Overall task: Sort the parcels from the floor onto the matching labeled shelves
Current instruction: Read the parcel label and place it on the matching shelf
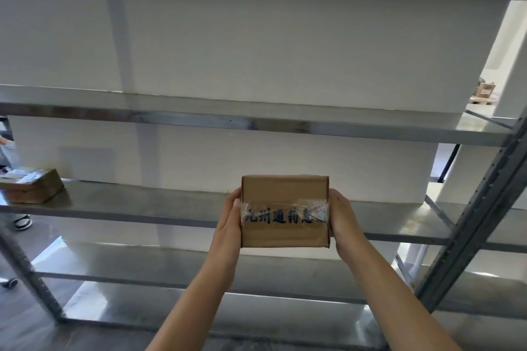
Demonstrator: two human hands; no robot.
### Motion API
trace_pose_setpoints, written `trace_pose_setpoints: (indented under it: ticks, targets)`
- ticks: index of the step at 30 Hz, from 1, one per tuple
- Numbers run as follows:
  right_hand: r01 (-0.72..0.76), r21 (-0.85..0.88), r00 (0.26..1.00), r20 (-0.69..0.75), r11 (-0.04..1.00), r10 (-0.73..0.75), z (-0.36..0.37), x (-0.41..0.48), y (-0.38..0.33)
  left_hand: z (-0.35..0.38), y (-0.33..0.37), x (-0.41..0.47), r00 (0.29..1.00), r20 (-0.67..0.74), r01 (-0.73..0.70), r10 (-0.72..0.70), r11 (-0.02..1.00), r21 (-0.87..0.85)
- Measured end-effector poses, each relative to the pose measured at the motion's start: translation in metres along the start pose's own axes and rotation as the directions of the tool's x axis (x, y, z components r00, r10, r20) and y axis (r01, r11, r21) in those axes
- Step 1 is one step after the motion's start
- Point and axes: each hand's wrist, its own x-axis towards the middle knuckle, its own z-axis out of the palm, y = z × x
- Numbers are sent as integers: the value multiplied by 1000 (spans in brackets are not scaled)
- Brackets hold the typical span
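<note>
A small brown cardboard parcel (284, 194) with a band of clear tape printed in dark characters is held in front of me, at the level of the middle shelf (148, 205) of a grey metal rack. My left hand (229, 219) grips its left side and my right hand (343, 215) grips its right side. The parcel hangs over the shelf's front edge; I cannot tell whether it touches the shelf. No shelf labels are visible.
Another brown parcel (31, 185) with white labels lies at the left end of the same shelf. Shelves above (256, 122) and below (199, 279) run across the view. A rack upright (479, 214) slants at the right. A person's shoe (22, 222) shows at the far left.
</note>
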Motion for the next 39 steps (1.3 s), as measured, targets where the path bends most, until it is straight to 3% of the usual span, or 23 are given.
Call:
trace_pose_setpoints:
  ticks: [3, 7, 10, 16, 20, 26, 30, 39]
  targets:
    - [-11, 7, 1000, -7, 1000, 11, 0, 2, 3, 1, 4, -2, 998, 40, 54, -49, 991, -126]
    - [-2, -8, 1000, -10, 1000, 2, -4, 2, 2, 5, 5, -4, 994, 95, 70, -62, 994, -79]
    - [74, -34, 997, -26, 997, -75, -4, 0, -3, 7, 3, -6, 998, 39, 41, -38, 996, -75]
    - [244, -161, 969, -1, 956, -247, -3, 3, -2, 3, -7, -2, 996, -56, 45, -63, 959, -281]
    - [311, -135, 950, 20, 941, -311, -2, 5, -2, -4, -8, 4, 997, -50, 43, -67, 925, -377]
    - [196, -226, 981, 50, 954, -190, -9, 17, -5, -11, -6, 14, 998, -9, 51, -63, 873, -484]
    - [182, -68, 974, 147, 981, -171, -16, 18, -13, -9, -5, 21, 997, 4, 68, -77, 848, -525]
    - [182, 152, 979, 66, 971, -194, -34, 26, -15, -8, -4, 42, 992, -33, 87, -118, 869, -487]
